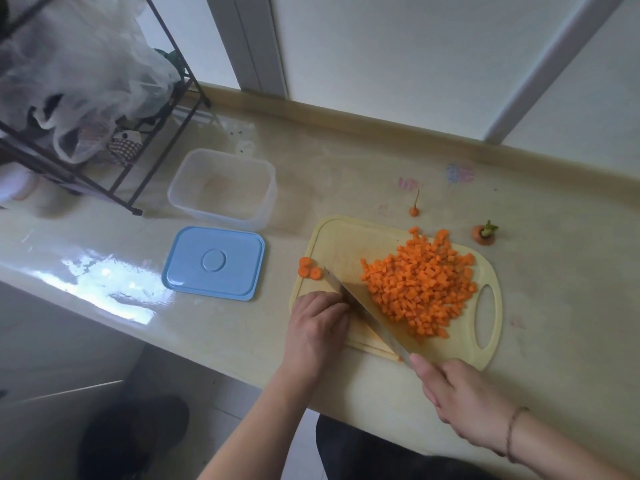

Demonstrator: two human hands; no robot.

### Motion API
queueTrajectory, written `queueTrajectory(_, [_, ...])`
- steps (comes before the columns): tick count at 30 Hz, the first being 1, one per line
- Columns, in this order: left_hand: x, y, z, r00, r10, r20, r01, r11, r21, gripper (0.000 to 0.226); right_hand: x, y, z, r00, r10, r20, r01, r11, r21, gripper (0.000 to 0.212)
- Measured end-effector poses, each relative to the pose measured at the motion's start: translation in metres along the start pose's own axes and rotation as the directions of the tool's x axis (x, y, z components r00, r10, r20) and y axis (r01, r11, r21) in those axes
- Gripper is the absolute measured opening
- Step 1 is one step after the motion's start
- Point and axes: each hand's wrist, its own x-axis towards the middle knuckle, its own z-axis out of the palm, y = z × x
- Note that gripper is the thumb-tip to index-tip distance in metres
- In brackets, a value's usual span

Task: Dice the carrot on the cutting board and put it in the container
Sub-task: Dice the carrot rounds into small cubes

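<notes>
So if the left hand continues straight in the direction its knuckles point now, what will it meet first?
Probably the knife blade, which lies directly before the left hand and may already touch its knuckles. Beyond the blade is the diced carrot pile.

A home kitchen: a glossy beige stone bench (242, 341) under a window, a dark metal wire rack (166, 109) holding plastic bags.

Diced carrot (419, 289) lies heaped on the yellow cutting board (332, 240) near the surface's front edge; the clear container (221, 188) stands open toward the back edge.
</notes>
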Motion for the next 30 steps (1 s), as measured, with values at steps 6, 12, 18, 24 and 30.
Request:
queueTrajectory(6, [0.001,0.001,-0.007,0.999,-0.041,0.026,0.041,0.999,-0.034,0.010,-0.007,-0.005,-0.003,0.998,0.044,0.052,-0.052,0.987,0.155,0.059])
queueTrajectory(12, [-0.002,0.002,-0.006,0.995,-0.101,-0.020,0.100,0.993,-0.062,0.009,-0.012,-0.003,-0.004,0.998,0.027,0.063,-0.037,0.986,0.165,0.058])
queueTrajectory(18, [-0.004,0.000,-0.008,0.998,-0.055,-0.035,0.053,0.996,-0.074,0.010,-0.011,0.000,-0.004,0.996,0.047,0.070,-0.057,0.988,0.143,0.056])
queueTrajectory(24, [-0.005,0.000,-0.007,0.995,-0.093,-0.022,0.091,0.991,-0.096,0.011,-0.001,-0.004,0.002,0.999,-0.016,0.037,0.015,1.000,0.025,0.063])
queueTrajectory(30, [-0.003,0.002,-0.009,0.997,-0.071,-0.014,0.069,0.992,-0.103,0.007,-0.006,-0.002,0.002,0.993,0.080,0.082,-0.097,0.972,0.216,0.059])
